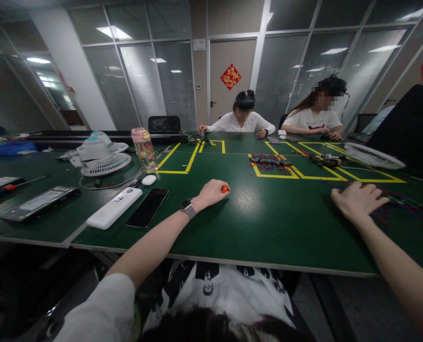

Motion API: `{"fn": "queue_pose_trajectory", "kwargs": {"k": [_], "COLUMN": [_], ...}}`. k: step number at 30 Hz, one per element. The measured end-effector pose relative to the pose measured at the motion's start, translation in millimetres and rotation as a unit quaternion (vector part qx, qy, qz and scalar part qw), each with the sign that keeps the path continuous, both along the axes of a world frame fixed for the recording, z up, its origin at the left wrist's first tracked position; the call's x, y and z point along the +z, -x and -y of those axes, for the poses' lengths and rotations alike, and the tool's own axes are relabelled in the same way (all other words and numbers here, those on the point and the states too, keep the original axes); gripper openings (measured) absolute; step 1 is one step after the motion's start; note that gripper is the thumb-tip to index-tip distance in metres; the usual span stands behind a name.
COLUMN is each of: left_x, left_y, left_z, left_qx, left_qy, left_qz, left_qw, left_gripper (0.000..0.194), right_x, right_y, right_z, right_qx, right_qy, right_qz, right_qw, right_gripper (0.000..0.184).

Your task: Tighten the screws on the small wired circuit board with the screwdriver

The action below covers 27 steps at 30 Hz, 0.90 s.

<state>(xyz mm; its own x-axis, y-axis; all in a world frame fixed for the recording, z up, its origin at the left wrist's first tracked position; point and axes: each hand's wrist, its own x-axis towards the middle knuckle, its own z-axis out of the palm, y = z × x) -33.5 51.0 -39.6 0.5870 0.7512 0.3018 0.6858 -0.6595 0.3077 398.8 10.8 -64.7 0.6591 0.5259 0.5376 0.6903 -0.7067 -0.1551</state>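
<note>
My left hand [213,192] rests on the green table with its fingers curled closed. A small orange object [224,189] pokes out at the fingertips; most of it is hidden, so its kind does not show. My right hand [361,198] lies at the right with its fingers spread, holding nothing that I can see. Beside and beyond its fingers runs a loose bundle of red, blue and green wires [407,203]; whether the fingertips touch it I cannot tell. Another cluster of coloured wires [271,162] lies further back between the hands, within a yellow tape outline [277,176].
Left of my left hand lie a black phone [147,208], a white power bank [114,208] and a white earbud case [149,180]. A pink-lidded bottle [145,149], fans [104,159] and a hard drive [42,202] stand further left. Two people sit opposite.
</note>
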Motion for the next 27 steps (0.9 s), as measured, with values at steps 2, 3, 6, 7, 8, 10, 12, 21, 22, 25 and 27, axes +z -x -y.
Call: {"fn": "queue_pose_trajectory", "kwargs": {"k": [2, 3, 6, 7, 8, 10, 12, 21, 22, 25, 27], "left_x": [-1.6, -2.4, -4.6, -5.2, -5.9, -7.0, -7.8, -7.9, -7.1, -4.6, -3.5], "left_y": [-2, -3, -7, -8, -8, -10, -10, -15, -15, -15, -15], "left_z": [1, 2, 4, 5, 5, 6, 7, 14, 15, 18, 19], "left_qx": [0.005, 0.008, 0.009, 0.008, 0.008, 0.005, 0.004, 0.011, 0.012, 0.013, 0.013], "left_qy": [-0.006, -0.01, -0.022, -0.025, -0.028, -0.032, -0.035, -0.042, -0.041, -0.03, -0.017], "left_qz": [-0.015, -0.023, -0.045, -0.051, -0.057, -0.066, -0.074, -0.102, -0.104, -0.111, -0.116], "left_qw": [1.0, 1.0, 0.999, 0.998, 0.998, 0.997, 0.997, 0.994, 0.994, 0.993, 0.993], "left_gripper": [0.019, 0.019, 0.019, 0.02, 0.02, 0.021, 0.021, 0.021, 0.021, 0.022, 0.023], "right_x": [1.7, 1.9, -2.0, -4.8, -8.2, -15.0, -19.9, -17.3, -17.7, -20.1, -21.5], "right_y": [10, 17, 47, 60, 74, 102, 129, 163, 163, 161, 161], "right_z": [-2, -5, -22, -32, -42, -65, -90, -176, -182, -196, -203], "right_qx": [0.044, 0.091, 0.304, 0.362, 0.418, 0.494, 0.519, 0.437, 0.433, 0.431, 0.436], "right_qy": [-0.002, 0.008, 0.048, 0.049, 0.048, 0.022, 0.014, 0.045, 0.05, 0.07, 0.084], "right_qz": [0.045, 0.074, 0.139, 0.139, 0.127, 0.086, 0.055, 0.026, 0.026, 0.027, 0.028], "right_qw": [0.998, 0.993, 0.941, 0.92, 0.898, 0.865, 0.853, 0.898, 0.9, 0.899, 0.895], "right_gripper": [0.05, 0.046, 0.037, 0.035, 0.034, 0.032, 0.034, 0.045, 0.046, 0.052, 0.055]}}
